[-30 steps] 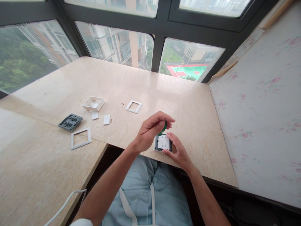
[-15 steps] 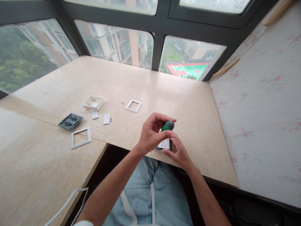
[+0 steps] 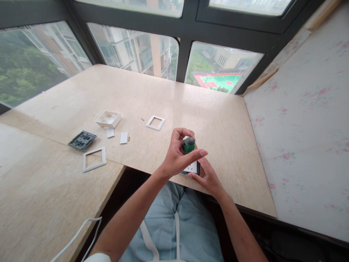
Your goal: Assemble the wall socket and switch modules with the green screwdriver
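A green screwdriver (image 3: 189, 145) with a dark rounded end stands nearly upright over a white socket panel (image 3: 192, 167). Around its handle curl the fingers of my left hand (image 3: 178, 154), the thumb stretched out to the right. My right hand (image 3: 208, 178) grips the right side of the panel, which has a dark edge and sits near the counter's front edge. The screwdriver's tip and the far part of the panel are hidden behind my left hand.
On the counter (image 3: 218, 120) lie a white frame (image 3: 148, 126), a larger white frame (image 3: 95, 168), a white box (image 3: 109, 123), a dark socket back (image 3: 81, 140), two small white plates (image 3: 123, 138) and small screws. A white cable (image 3: 79, 230) hangs at the lower left.
The screwdriver's end has shifted left and stands more upright. My left hand's fingers have moved left with it and its thumb has stretched out. My right hand stays on the panel.
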Tool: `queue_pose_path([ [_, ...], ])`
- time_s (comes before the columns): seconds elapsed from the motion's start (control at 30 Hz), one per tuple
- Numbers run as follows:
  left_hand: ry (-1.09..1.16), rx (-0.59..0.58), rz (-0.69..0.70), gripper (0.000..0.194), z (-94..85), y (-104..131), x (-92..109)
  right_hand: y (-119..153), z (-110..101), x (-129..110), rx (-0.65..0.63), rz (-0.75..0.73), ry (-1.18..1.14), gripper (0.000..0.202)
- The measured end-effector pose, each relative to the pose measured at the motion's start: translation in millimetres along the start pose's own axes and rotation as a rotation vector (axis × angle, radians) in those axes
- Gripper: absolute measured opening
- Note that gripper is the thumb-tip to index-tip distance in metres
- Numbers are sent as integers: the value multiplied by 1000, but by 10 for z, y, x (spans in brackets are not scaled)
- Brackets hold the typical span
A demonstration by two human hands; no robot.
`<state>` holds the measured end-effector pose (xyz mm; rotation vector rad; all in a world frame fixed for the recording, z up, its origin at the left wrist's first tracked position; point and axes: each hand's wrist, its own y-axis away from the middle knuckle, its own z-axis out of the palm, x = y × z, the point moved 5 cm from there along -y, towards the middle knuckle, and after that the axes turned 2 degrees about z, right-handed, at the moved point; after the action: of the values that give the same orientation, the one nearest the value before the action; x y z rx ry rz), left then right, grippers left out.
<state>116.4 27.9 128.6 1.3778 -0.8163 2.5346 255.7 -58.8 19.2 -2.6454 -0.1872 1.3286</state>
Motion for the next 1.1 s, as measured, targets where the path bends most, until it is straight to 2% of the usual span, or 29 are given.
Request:
queue_pose_path([
  [0.1, -33, 50, 8, 47, -27, 1, -11, 1, -8, -11, 8, -7, 3, 66],
  [0.23, -65, -1, -22, 31, -44, 1, 14, 16, -1, 5, 17, -24, 14, 64],
  [0.37, 56, -71, -113, 40, -26, 0, -1, 18, 7, 20, 22, -20, 6, 64],
  [0.5, 56, -74, -90, 53, -2, -8, -46, 1, -4, -7, 19, -11, -7, 63],
  [0.67, -15, -15, -23, 45, -7, -29, -97, -1, -12, -17, 10, 0, -14, 64],
  [0.8, -53, -16, -22, 32, -27, -41, -45, 13, -3, 6, 16, -17, 12, 64],
  [1.0, 43, -29, -117, 39, -59, -35, -12, 16, -6, 1, 21, -30, 3, 64],
  [1.1, 63, -13, -86, 43, -60, -46, -54, 20, -3, 5, 13, -27, 10, 64],
])
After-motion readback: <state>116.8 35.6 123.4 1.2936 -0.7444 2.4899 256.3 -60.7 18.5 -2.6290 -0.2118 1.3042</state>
